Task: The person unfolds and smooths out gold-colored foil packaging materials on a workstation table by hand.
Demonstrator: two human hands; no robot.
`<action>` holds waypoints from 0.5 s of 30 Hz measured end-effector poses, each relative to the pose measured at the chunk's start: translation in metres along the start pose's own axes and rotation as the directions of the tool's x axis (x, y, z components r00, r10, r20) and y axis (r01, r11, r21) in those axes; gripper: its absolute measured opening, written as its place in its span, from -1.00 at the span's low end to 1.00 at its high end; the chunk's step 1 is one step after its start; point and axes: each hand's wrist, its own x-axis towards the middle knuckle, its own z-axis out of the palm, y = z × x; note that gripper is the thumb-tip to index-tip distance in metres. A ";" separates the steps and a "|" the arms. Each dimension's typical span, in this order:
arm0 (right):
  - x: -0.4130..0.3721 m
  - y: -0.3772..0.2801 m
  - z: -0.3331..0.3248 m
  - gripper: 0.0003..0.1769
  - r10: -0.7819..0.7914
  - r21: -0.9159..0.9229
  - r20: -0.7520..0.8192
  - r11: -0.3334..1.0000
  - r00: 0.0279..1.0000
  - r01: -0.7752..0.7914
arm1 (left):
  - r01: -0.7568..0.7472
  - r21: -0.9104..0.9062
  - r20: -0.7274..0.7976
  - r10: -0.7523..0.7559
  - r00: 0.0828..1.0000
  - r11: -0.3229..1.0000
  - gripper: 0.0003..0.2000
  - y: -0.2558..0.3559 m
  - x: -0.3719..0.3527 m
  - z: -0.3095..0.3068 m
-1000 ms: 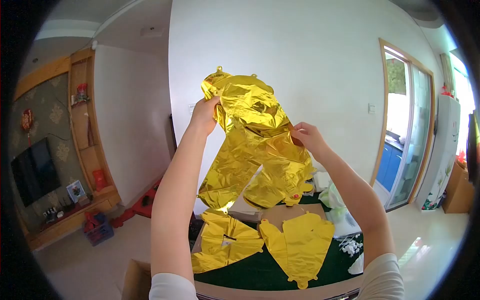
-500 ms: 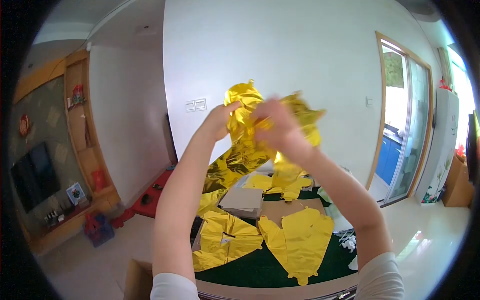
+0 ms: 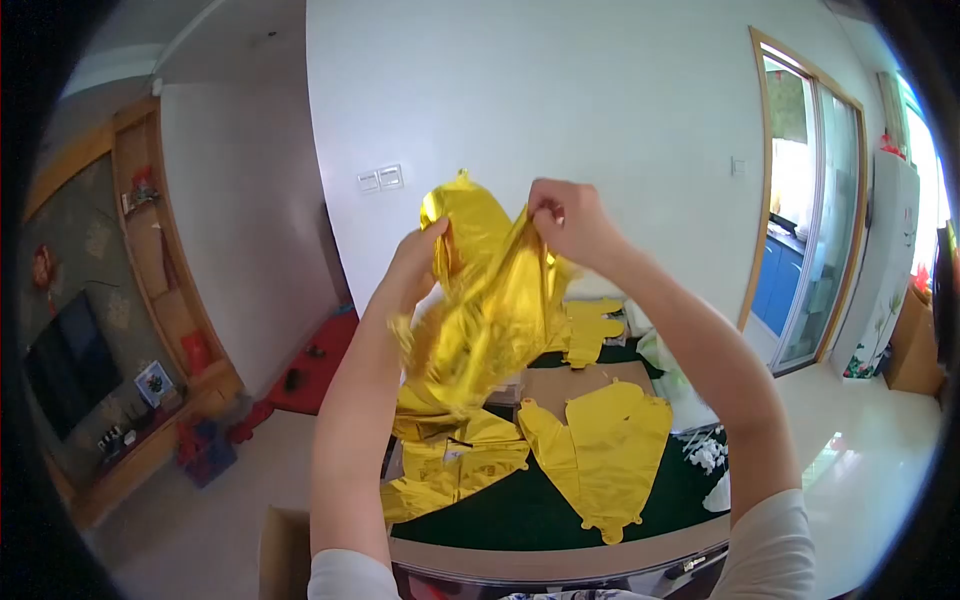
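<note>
A crumpled gold foil balloon (image 3: 490,310), flat and without air, hangs between my two raised hands above the table. My left hand (image 3: 412,262) pinches its left side, thumb against the shiny foil. Higher and to the right, my right hand (image 3: 575,222) grips a gathered edge between thumb and fingers. The balloon's lower part is blurred by motion. Beneath it on the dark green tabletop lie another flat gold foil balloon (image 3: 618,450), spread out with small tabs on its edge, and a folded gold foil balloon (image 3: 470,465) to its left.
More gold foil (image 3: 590,330) lies at the back of the table (image 3: 560,550), near a cardboard sheet (image 3: 550,383). White bits (image 3: 706,452) and clear plastic (image 3: 672,385) lie on the right. A cardboard box (image 3: 285,550) stands at the lower left.
My right hand has moved up and come into focus, holding a gathered edge. My left hand has shifted slightly left and down. The held balloon now hangs lower, in front of the table.
</note>
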 end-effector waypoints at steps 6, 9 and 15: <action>0.044 0.013 -0.009 -0.83 0.289 -0.021 -0.126 0.956 0.949 -0.294 | 0.049 -0.488 0.092 -0.004 0.996 0.871 -0.64 -0.108 -0.041 0.025; 0.059 0.007 -0.020 -0.82 0.297 -0.046 -0.277 0.946 0.914 -0.322 | 0.341 -0.524 0.140 -0.315 0.939 0.781 -0.69 -0.139 -0.064 0.045; 0.030 -0.005 -0.024 -0.86 0.157 0.092 -0.303 0.987 0.940 -0.135 | 0.274 -0.687 0.182 -0.207 0.961 0.673 -0.68 -0.146 -0.078 0.067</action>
